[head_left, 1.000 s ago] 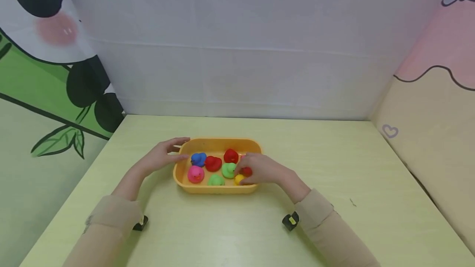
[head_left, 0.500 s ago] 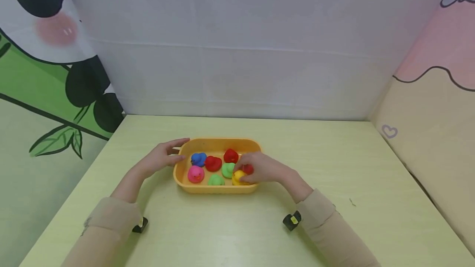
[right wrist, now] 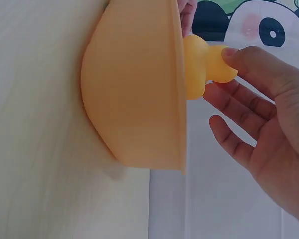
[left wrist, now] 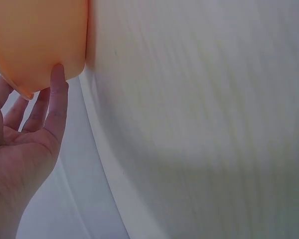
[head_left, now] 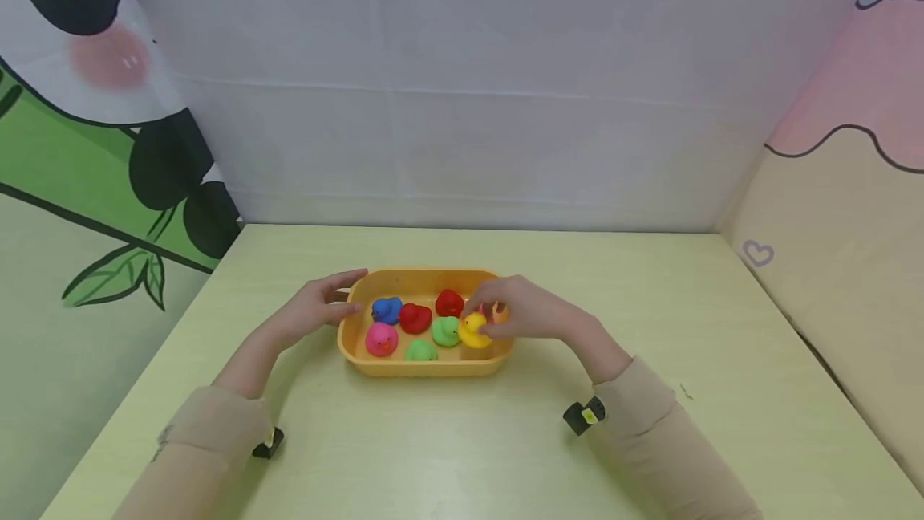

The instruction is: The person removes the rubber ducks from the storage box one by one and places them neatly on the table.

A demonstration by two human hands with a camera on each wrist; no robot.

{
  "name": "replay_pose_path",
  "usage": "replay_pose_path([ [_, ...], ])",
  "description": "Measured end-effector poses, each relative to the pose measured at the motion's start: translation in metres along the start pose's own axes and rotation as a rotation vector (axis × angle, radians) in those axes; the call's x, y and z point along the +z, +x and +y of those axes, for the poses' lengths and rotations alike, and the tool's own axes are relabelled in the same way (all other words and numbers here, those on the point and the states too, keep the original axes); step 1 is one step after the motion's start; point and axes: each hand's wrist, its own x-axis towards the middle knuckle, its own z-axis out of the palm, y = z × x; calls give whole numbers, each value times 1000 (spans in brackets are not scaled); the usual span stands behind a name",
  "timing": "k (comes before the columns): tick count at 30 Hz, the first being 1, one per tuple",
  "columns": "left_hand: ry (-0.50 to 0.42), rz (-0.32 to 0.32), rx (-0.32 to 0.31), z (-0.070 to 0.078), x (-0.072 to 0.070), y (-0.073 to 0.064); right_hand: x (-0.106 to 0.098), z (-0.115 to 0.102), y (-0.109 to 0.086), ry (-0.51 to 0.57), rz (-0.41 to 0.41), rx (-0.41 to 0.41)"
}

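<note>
My right hand (head_left: pixel 523 310) pinches a yellow rubber duck (head_left: pixel 474 331) between thumb and fingers, over the right end of an orange plastic basin (head_left: pixel 433 370). In the right wrist view the duck (right wrist: pixel 222 64) shows above the basin's rim, the thumb on its head. My left hand (head_left: pixel 312 310) touches the basin's left end with fairly straight fingers; in the left wrist view a fingertip (left wrist: pixel 58 72) rests against the outer wall. Inside the basin lie a blue duck (head_left: pixel 386 310), a pink duck (head_left: pixel 381 339), red ducks (head_left: pixel 415 318) and green ducks (head_left: pixel 446 331). My right hand partly hides others.
The basin stands on a pale wooden table (head_left: pixel 433 440). A white cloth backdrop (head_left: pixel 447 143) rises behind it, with printed panels (head_left: pixel 852 263) on both sides. A small black device (head_left: pixel 585 416) sits at the right wrist, another (head_left: pixel 269 443) at the left.
The yellow duck has come up from the basin floor in my right hand, which has moved up and slightly right. My left hand has stayed at the basin's left end.
</note>
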Motion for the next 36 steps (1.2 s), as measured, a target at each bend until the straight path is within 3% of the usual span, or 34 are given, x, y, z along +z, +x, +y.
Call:
replay_pose_path([
  [8,-24,-23,-22,-1,-2,-3,-24,1,-12,-28,25,-10],
  [16,-28,-22,-29,1,-2,-4,-48,9,-26,-61,51,40],
  [23,-17,-22,-34,4,-4,-5,-63,28,-39,-98,93,37],
  [36,-34,-36,-37,9,-2,-5,-77,70,-54,-101,92,142],
])
